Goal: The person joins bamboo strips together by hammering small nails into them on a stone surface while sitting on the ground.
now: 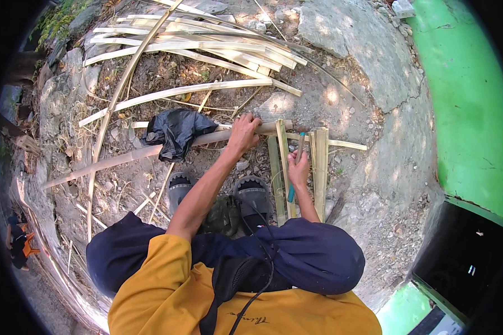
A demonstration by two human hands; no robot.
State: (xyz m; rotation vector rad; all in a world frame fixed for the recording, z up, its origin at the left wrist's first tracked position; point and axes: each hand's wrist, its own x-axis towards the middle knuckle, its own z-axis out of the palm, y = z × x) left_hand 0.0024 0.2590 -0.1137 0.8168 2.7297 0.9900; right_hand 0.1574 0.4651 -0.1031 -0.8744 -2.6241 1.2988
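Note:
Crouching, I have my left hand (243, 134) curled over a long bamboo pole (114, 161) lying crosswise in front of my feet. My right hand (299, 168) is closed round a thin tool (291, 193) with teal showing at both ends; its exact kind is unclear. Split bamboo slats (321, 167) stand or lean against the pole's right end, on either side of my right hand. A crumpled black plastic bag (176, 133) drapes over the pole to the left of my left hand.
Many pale bamboo strips (207, 53) lie piled beyond the pole. A long curved strip (109, 114) crosses it at left. My dark sandals (253, 195) rest on stony soil. A green wall (464, 89) borders the right; a rock slab (363, 50) lies at far right.

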